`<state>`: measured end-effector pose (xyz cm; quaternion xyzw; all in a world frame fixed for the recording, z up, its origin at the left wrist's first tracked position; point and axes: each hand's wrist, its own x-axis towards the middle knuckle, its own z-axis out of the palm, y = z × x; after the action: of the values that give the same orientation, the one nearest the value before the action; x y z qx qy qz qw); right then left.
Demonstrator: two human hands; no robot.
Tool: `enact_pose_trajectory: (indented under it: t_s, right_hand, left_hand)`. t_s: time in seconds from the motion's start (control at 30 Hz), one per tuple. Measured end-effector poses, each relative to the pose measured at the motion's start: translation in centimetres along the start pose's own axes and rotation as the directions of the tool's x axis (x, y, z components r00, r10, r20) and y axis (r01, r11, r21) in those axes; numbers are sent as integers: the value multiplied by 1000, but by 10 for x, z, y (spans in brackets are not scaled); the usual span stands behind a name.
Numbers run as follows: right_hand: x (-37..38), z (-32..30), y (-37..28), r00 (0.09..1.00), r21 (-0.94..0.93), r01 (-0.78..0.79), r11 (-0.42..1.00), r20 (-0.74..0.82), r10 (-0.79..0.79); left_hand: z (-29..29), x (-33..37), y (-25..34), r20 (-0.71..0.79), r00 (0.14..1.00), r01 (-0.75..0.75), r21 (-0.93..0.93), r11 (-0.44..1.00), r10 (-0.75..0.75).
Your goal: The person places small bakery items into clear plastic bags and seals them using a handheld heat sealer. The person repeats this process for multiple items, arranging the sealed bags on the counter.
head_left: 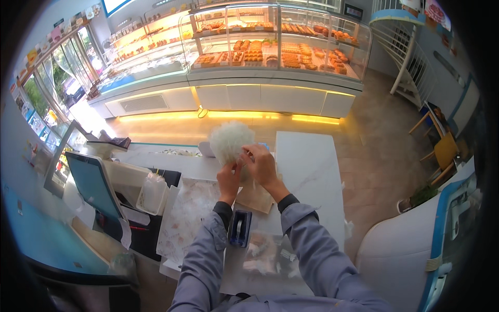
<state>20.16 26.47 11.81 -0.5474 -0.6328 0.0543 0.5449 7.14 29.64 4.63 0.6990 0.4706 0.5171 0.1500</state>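
Out in front of me, above the counter, is a white, translucent, puffy bundle [231,141]; its exact kind cannot be made out. My left hand [228,182] is closed on its lower edge, fingertips pinched. Beside it, my right hand [261,166] pinches the bundle's lower right side, the fingertips of both hands close together. Under my hands lies a flat brown paper piece [254,197], partly covered by them. A dark blue tape dispenser [240,229] stands between my forearms. Nearer to me, clear plastic packages [262,255] lie on the white counter [306,177].
At the left stand a screen [93,182] and a white bin holding plastic bags [152,193]. A patterned sheet [189,213] lies beside my left forearm. Lit glass cases of baked goods [275,52] line the back. A wooden chair [444,153] stands at the right.
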Motion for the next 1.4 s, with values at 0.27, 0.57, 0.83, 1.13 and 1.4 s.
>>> enact_pose_trajectory:
  t_s: [0.27,0.57,0.83,1.13,1.4]
  right_hand:
    - [-25,-49,-18,996,-84,66,994,-49,-70]
    - [-300,-150,-43,807,-227,-8,974,574,140]
    - [-378,-156,-50,829,-373,189,908,556,56]
    - [-350,-172,-79,837,-267,213,940,547,-35]
    - [-325,-170,-101,894,-154,172,973,439,-89]
  left_hand:
    - [-17,-31,37,-138,989,-66,-30,997,61]
    - [-117,-258,90,689,670,-267,-123,956,276]
    - [-123,-313,77,739,615,-509,106,854,275]
    - [-145,-302,97,629,699,-478,56,877,340]
    - [-164,-277,114,675,674,-440,40,897,300]
